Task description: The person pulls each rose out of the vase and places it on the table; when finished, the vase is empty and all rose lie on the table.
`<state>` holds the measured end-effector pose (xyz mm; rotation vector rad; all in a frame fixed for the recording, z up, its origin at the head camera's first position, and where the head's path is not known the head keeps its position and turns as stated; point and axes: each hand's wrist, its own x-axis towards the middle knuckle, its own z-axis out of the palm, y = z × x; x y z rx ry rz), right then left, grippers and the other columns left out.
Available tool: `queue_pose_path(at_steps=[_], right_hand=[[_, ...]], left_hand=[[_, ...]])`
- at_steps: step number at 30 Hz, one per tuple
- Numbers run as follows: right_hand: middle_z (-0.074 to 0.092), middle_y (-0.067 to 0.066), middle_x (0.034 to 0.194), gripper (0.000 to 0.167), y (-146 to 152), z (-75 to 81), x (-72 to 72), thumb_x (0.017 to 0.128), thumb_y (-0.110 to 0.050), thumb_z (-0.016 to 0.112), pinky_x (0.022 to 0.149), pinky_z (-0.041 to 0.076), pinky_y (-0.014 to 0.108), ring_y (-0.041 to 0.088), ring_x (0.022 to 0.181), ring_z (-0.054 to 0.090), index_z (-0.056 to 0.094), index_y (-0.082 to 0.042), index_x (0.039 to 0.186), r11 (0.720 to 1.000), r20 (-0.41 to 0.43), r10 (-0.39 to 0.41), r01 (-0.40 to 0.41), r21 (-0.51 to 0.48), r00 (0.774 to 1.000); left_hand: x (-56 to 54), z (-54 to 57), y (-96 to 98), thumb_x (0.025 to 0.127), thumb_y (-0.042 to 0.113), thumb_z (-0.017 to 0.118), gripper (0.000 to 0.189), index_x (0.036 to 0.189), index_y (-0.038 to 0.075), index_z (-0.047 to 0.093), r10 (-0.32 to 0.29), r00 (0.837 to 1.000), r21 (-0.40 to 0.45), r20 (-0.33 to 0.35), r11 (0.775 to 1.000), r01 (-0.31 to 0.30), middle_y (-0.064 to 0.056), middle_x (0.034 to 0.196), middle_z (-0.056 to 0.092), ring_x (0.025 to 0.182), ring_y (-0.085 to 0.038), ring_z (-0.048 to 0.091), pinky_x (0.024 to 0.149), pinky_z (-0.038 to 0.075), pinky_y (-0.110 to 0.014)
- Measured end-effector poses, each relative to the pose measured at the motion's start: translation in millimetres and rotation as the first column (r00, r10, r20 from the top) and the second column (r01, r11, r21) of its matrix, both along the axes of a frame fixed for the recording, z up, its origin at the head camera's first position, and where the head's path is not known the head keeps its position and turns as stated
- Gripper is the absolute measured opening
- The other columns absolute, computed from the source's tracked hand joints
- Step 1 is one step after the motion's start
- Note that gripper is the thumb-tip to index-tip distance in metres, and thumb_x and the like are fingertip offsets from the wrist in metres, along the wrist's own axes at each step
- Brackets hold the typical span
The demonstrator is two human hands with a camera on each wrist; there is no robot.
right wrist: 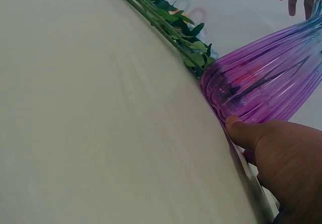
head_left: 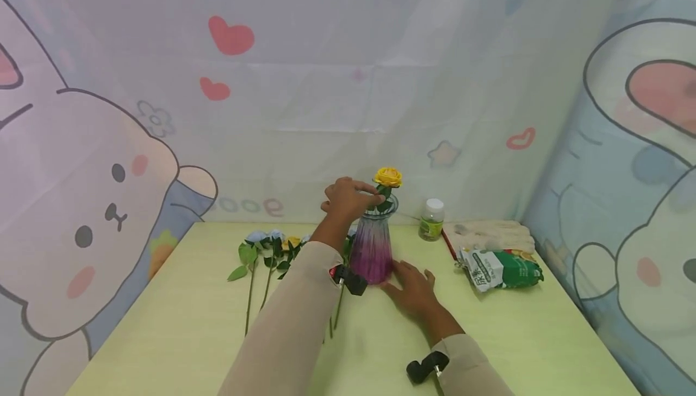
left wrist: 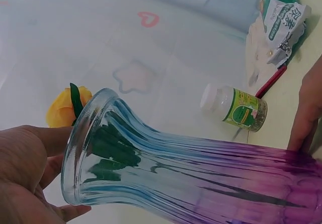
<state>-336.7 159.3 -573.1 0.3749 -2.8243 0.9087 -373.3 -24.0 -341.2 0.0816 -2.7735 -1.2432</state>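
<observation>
A clear glass vase (head_left: 372,248), fading from blue at its rim to purple at its base, stands upright on the table. One yellow rose (head_left: 388,177) stands in it, its green leaves showing through the neck. At the vase mouth is my left hand (head_left: 348,199), its fingers reaching beside the rose and its thumb apart in the left wrist view (left wrist: 25,168); the rim partly hides the fingertips. Low on the vase, my right hand (head_left: 415,290) touches the purple base, with thumb and fingers spread and fairly straight. The right wrist view shows the thumb (right wrist: 244,131) against the base.
Several cut flowers with blue and yellow heads (head_left: 274,245) lie left of the vase, partly behind my left forearm. Behind to the right are a white-capped jar (head_left: 431,220), pale gloves (head_left: 489,234), a thin red item (head_left: 449,243) and a green-and-white packet (head_left: 500,269).
</observation>
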Motion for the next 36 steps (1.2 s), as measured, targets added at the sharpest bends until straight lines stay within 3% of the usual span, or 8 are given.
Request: queue_pose_path(at_steps=[6,12,20,30,36], right_hand=[[0.06,0.01,0.162,0.07,-1.7,-0.4,-0.5,0.106,-0.051,0.068,0.125,0.016,0.079,0.035,0.159,0.048,0.054,-0.012,0.162,1.0,-0.004,-0.005,0.005,-0.006,1.0],[0.059,0.011,0.163,0.069,-4.6,3.8,3.6,0.107,-0.05,0.068,0.126,0.015,0.079,0.035,0.159,0.046,0.053,-0.011,0.162,1.0,0.014,-0.003,0.003,-0.006,1.0],[0.062,0.009,0.16,0.069,-7.9,8.9,5.3,0.106,-0.051,0.068,0.126,0.015,0.079,0.036,0.159,0.046,0.053,-0.014,0.163,1.0,0.022,-0.013,0.013,-0.015,1.0],[0.062,0.007,0.16,0.071,-7.5,8.3,3.8,0.106,-0.054,0.068,0.126,0.015,0.078,0.035,0.16,0.046,0.052,-0.017,0.164,1.0,0.023,-0.009,0.01,-0.011,1.0],[0.061,0.007,0.162,0.069,-11.4,5.5,3.3,0.106,-0.051,0.068,0.126,0.015,0.078,0.034,0.16,0.046,0.053,-0.015,0.163,1.0,0.002,-0.002,0.002,-0.006,1.0]], left_hand=[[-6.3,5.9,-0.1,0.093,0.046,0.088,0.032,0.118,0.025,0.087,-0.008,0.998,0.016,0.058,1.0,0.007,-0.01,0.166,0.052,0.158,-0.046,0.032,0.128,0.022,-0.072],[-6.4,3.9,0.0,0.093,0.044,0.088,0.034,0.118,0.022,0.086,-0.028,0.997,0.04,0.076,0.999,0.025,-0.011,0.157,0.06,0.158,-0.046,0.034,0.132,0.015,-0.074],[-10.1,1.4,8.2,0.091,0.044,0.091,0.032,0.111,0.019,0.088,0.015,0.999,0.054,0.039,0.998,-0.017,-0.007,0.144,0.071,0.153,-0.045,0.041,0.131,0.013,-0.077],[-14.2,1.1,11.6,0.092,0.044,0.09,0.03,0.107,0.019,0.089,0.031,1.0,-0.02,0.002,0.999,-0.031,-0.007,0.148,0.066,0.157,-0.042,0.037,0.13,0.016,-0.076],[-13.7,-3.3,-1.0,0.096,0.044,0.085,0.034,0.12,0.02,0.087,-0.001,0.999,0.036,-0.033,0.999,0.002,-0.011,0.153,0.063,0.154,-0.044,0.038,0.128,0.018,-0.076]])
